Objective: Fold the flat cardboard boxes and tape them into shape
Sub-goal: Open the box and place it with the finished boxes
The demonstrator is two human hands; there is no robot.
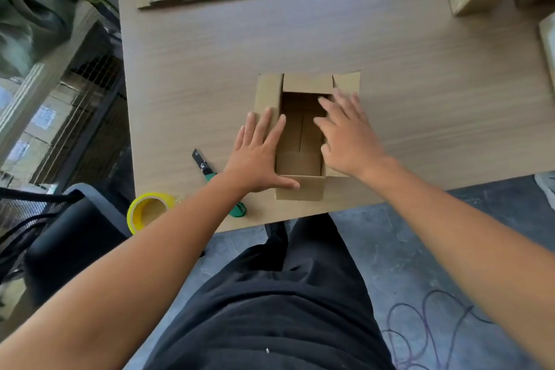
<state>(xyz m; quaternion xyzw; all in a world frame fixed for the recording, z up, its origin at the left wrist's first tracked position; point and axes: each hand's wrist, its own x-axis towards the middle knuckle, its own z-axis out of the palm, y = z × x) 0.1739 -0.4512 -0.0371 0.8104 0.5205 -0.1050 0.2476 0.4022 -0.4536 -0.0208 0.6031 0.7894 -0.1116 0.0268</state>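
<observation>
You wore black clothing (285,309) — loose, matte cloth that filled the lower middle of the view and lay in broad, soft folds. It narrowed toward the far end, where a darker crease split it in two. Whether it was one garment or two could not be told. A tiny white speck (267,350) sat on the cloth near the bottom edge. Your left forearm (144,264) and right forearm (450,234) were bare along all their visible length, from the lower corners to the wrists. Your left hand (258,156) and right hand (348,141) were bare as well — the right hand's fingertips were too blurred to show the nails.
</observation>
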